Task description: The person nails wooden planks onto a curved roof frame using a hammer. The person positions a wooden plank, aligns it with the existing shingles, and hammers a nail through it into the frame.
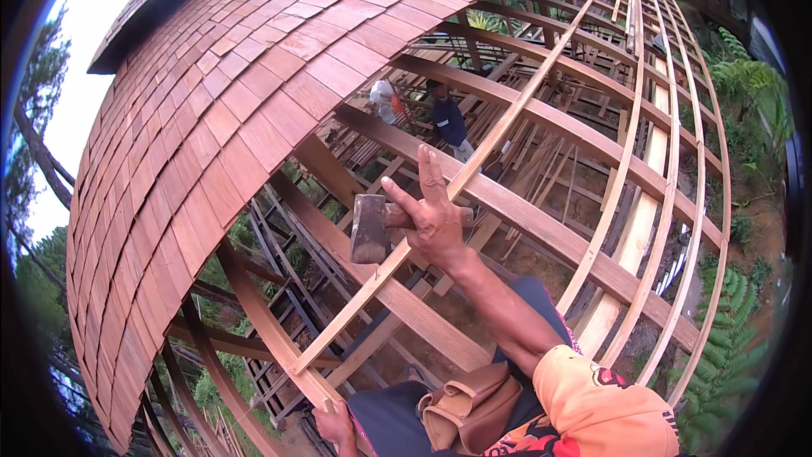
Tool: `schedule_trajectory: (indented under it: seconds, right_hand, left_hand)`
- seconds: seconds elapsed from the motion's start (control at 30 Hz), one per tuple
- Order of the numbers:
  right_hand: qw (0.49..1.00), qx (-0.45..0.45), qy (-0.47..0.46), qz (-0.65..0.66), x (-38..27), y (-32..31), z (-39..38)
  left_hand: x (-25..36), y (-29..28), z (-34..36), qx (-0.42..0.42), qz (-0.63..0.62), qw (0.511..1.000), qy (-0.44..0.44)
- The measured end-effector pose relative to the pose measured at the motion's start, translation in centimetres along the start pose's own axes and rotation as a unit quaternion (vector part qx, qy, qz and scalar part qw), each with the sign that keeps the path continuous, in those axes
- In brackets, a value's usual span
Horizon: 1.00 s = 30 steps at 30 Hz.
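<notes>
My right hand [440, 224] is around the short handle of a hammer [370, 230], with two fingers and the thumb stretched out past it. The hammer's blocky, dark head hangs just over a thin pale batten [347, 319] that crosses the rafters. What looks like a small nail stands in the batten beneath the head. Low in the view, my left hand [336, 425] grips the edge of a wooden rafter [309, 381]. A brown leather tool pouch [474, 402] rests at my waist, between my arms.
Overlapping reddish wooden shingles [228, 127] cover the roof on my left. Bare rafters [541, 220] and long battens [664, 245] run to the right, with open gaps between them. Far below, a person in dark blue [450, 123] stands near stacked timber. Ferns [727, 355] grow at right.
</notes>
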State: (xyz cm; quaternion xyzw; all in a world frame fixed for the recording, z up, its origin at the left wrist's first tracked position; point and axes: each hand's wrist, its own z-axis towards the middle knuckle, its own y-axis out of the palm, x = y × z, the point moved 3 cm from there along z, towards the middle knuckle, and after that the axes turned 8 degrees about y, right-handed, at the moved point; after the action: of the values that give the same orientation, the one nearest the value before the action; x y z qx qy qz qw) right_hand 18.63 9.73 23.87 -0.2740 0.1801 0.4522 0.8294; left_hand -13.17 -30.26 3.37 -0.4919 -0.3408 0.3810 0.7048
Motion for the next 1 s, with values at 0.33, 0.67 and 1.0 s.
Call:
schedule_trajectory:
  seconds: [0.33, 0.67, 1.0]
  right_hand:
    - [0.939, -0.304, 0.15, 0.061, 2.9, 0.9, -16.8]
    - [0.891, -0.453, 0.001, -0.02, 4.2, 5.0, -20.2]
    - [0.878, -0.478, 0.011, 0.0, 4.2, 6.3, -19.9]
  left_hand:
    - [0.5, -1.4, -0.2, -0.02, -0.009, 0.999, -0.032]
    - [0.6, -1.4, -0.2, -0.018, -0.045, 0.999, -0.01]
    - [-1.6, 1.0, 1.1, -0.048, -0.012, 0.997, 0.052]
